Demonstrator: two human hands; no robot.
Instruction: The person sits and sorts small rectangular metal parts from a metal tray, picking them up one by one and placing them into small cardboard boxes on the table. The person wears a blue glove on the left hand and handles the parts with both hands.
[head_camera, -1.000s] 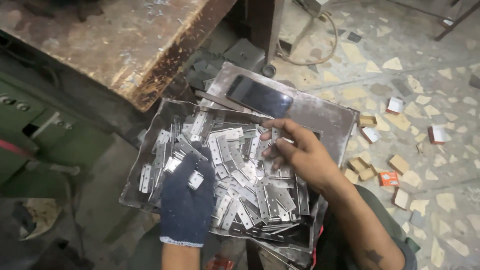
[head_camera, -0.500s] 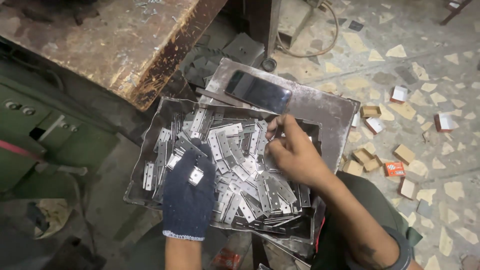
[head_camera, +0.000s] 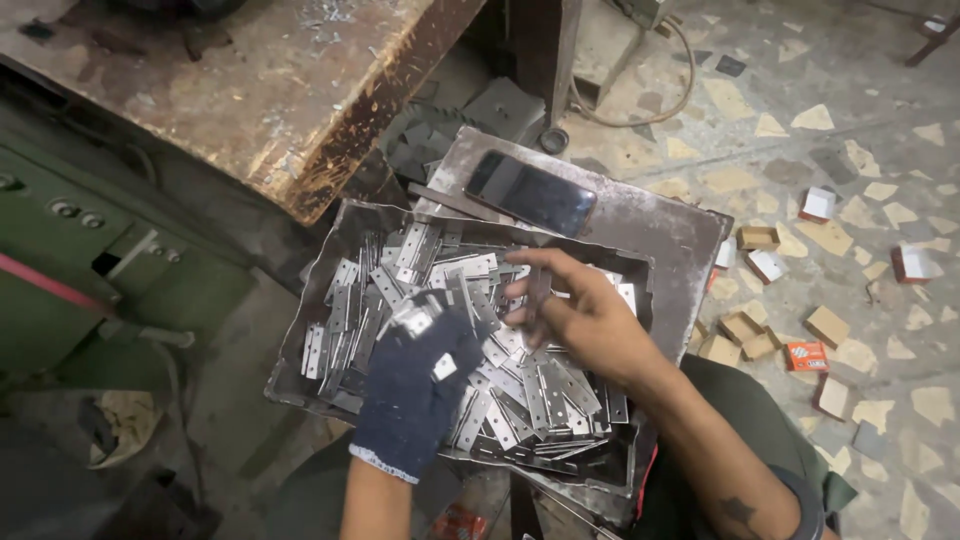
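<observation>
Left hand (head_camera: 415, 385), gloved, grips 1 hinge plate (head_camera: 418, 320) above the tray (head_camera: 318, 270) centre. Right hand (head_camera: 580, 315), bare, pinches a dark plate at 3 o'clock. Hazard: sharp stamped edges may cut the bare fingers; loose hinge pile (head_camera: 500, 390) may slide off at 6 o'clock.

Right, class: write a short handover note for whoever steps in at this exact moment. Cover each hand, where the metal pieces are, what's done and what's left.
Left hand: dark knit glove, resting on the heap, small metal hinges at its fingertips.
Right hand: bare, fingers pinching one hinge above the pile.
Hinges: loose heap filling the metal tray.
Dark phone: lies on the steel plate behind the tray.
Done: nothing visibly sorted out.
Left: apparently the whole heap.
</observation>
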